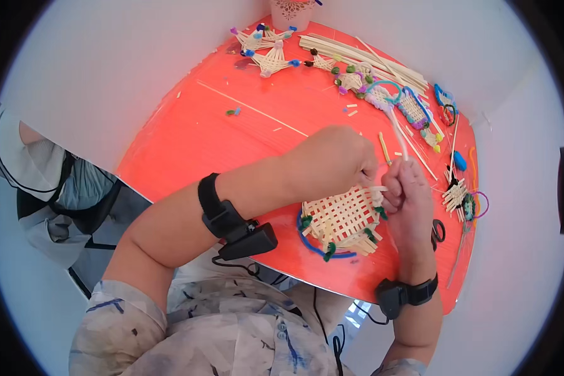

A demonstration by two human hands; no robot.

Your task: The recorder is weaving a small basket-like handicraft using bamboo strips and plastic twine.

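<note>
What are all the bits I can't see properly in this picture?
All in the head view:
Woven mat: the left hand hides part of its far edge.
Left fingertips: mostly hidden by that hand itself, so its grip is unclear.
White fuzzy stem: the right hand covers part of it.
Black scissors: partly hidden by the right wrist.
Pot: top cut off by the upper edge.

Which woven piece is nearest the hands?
The pale woven mat at the near side of the red table, with a blue fuzzy wire curving along its lower left; the other woven pieces are smaller and farther off.
</note>
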